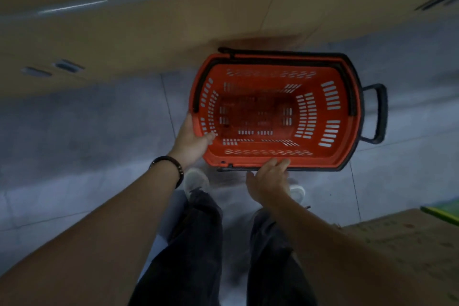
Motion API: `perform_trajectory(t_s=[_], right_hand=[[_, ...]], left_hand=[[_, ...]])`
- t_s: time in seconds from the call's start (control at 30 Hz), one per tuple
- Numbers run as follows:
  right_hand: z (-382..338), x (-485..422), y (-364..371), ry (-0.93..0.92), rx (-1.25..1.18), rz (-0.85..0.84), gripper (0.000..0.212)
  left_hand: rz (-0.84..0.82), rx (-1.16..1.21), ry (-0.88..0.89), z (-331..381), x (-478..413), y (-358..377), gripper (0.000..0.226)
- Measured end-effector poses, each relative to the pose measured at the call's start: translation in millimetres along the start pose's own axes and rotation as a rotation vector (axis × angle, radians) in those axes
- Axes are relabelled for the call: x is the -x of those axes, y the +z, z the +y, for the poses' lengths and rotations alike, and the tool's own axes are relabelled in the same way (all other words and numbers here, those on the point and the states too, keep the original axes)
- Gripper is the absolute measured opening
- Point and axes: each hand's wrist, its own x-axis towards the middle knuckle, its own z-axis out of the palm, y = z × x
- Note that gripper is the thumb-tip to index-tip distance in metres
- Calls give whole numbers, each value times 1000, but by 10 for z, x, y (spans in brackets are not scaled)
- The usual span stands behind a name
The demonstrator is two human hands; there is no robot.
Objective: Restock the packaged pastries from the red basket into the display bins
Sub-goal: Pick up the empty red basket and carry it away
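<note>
The red basket [330,109] with black handles stands on the grey floor in front of my feet. Nothing lies inside it; its slotted bottom shows. My left hand [192,138] grips the basket's left rim, thumb inside the wall. My right hand [269,180] rests with spread fingers on the near rim and the folded black handle there. No packaged pastries or display bins are in view. The picture is blurred and dim.
A tan cabinet front [124,40] with slot handles runs along the far side, just behind the basket. A cardboard box [407,243] sits at the lower right with a green edge [444,212] beyond it. A black pull handle [381,112] sticks out at the basket's right end.
</note>
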Motion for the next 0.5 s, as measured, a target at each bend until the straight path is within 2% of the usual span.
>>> perform_trajectory(t_s=[0.1,0.3,0.4,0.5], right_hand=[[361,-120,-82,131,-248,49,88],[1148,-504,-418,406,-727,158,90],[1689,-688,-651,502,-1056,361,108],[2152,-866,-874,669,-1246,354,118]], left_hand=[[-61,-97,8,204,-50,452,50],[-187,-356,-68,671,-148,1493,57],[-266,-481,-73,805,-292,2112,63],[-255,-713,-24,922,-498,2670,56]])
